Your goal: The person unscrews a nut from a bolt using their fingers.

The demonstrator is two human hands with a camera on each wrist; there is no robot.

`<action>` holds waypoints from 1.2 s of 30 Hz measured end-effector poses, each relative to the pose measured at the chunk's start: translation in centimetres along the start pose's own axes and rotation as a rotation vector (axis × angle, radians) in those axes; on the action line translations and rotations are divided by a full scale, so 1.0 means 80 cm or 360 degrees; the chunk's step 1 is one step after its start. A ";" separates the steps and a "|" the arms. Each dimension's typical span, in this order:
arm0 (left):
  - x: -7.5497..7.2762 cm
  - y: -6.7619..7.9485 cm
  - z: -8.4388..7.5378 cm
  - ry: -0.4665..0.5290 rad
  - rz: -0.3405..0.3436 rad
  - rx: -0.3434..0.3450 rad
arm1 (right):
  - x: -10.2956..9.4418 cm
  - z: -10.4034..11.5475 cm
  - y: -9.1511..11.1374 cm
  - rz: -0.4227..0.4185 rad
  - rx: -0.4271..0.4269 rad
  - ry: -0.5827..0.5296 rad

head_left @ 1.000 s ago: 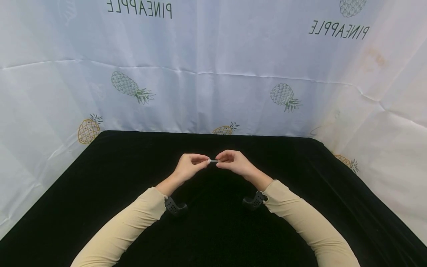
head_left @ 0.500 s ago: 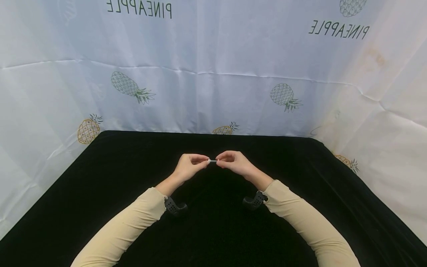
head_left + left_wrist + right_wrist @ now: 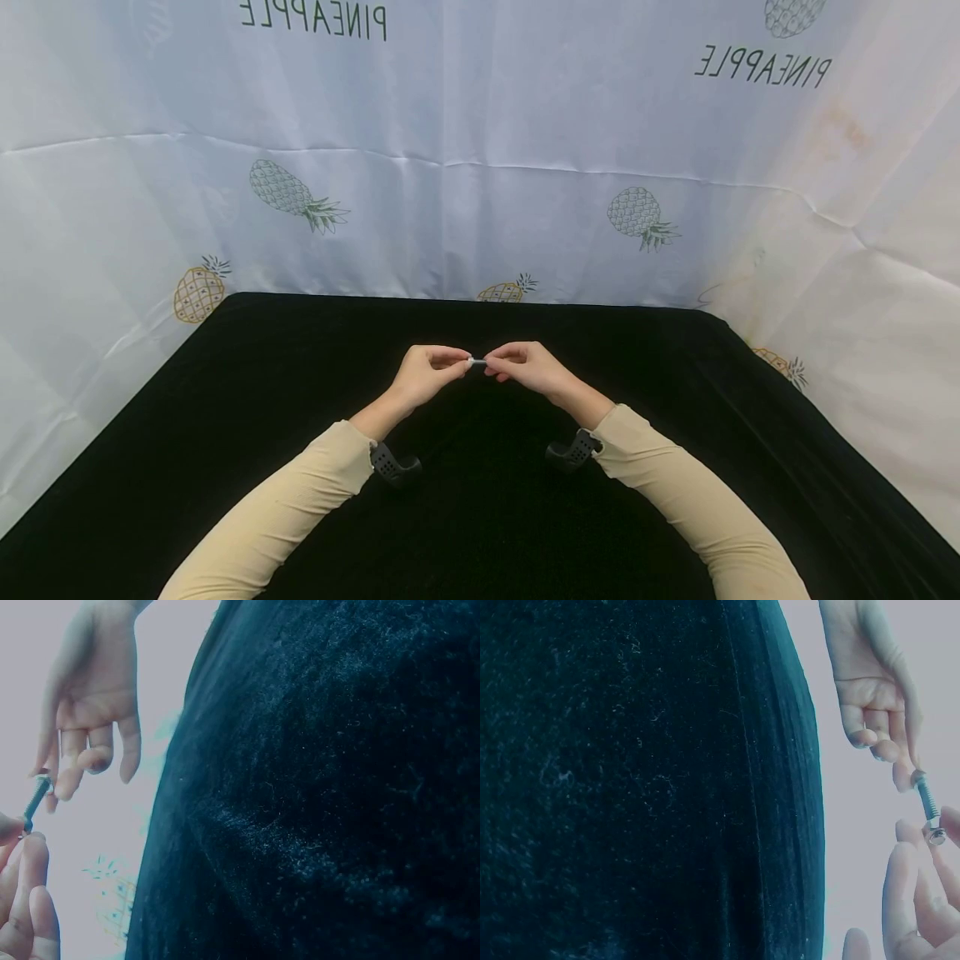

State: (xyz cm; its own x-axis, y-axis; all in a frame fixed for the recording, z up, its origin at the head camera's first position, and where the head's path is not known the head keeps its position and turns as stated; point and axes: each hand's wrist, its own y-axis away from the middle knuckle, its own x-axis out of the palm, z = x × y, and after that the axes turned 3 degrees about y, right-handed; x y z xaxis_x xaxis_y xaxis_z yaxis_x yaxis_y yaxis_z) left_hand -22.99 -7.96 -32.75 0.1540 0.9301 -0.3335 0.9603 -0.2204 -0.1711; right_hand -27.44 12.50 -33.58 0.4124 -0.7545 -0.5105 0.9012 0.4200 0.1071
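Observation:
A small metal bolt (image 3: 479,362) lies roughly level between my two hands above the black cloth. My left hand (image 3: 426,375) pinches its left end between thumb and fingertip. In the left wrist view the threaded shank of the bolt (image 3: 35,798) shows bare between the hands. At the other end my right hand (image 3: 534,369) has its thumb and fingertips about a nut (image 3: 935,836), which sits on the bolt's end in the right wrist view. The left fingertips cover most of the end they grip.
Black cloth (image 3: 480,500) covers the table beneath the hands. Behind and at both sides hangs a white curtain (image 3: 480,225) with pineapple prints. A dark strap (image 3: 393,465) is on the left wrist, and another strap (image 3: 573,450) is on the right.
The right thumb and fingers have shifted against each other at the nut, the thumb rising and fingertips showing below it. The left hand and the bolt stay in place.

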 end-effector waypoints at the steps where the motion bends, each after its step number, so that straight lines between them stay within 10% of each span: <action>1: 0.000 0.000 0.000 -0.0002 -0.0003 0.0000 | 0.000 0.000 0.000 -0.0012 -0.0017 0.0002; 36: 0.001 -0.001 0.002 0.0014 -0.0007 0.0010 | 0.000 -0.005 -0.004 -0.0026 0.0020 -0.0035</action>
State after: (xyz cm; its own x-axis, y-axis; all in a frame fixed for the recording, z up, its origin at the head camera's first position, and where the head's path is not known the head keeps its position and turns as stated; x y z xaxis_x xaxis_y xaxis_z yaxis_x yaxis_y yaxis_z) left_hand -23.08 -7.88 -32.89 0.1518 0.9335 -0.3248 0.9596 -0.2180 -0.1781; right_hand -27.81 12.59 -33.96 0.4002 -0.7724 -0.4932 0.9095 0.4010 0.1098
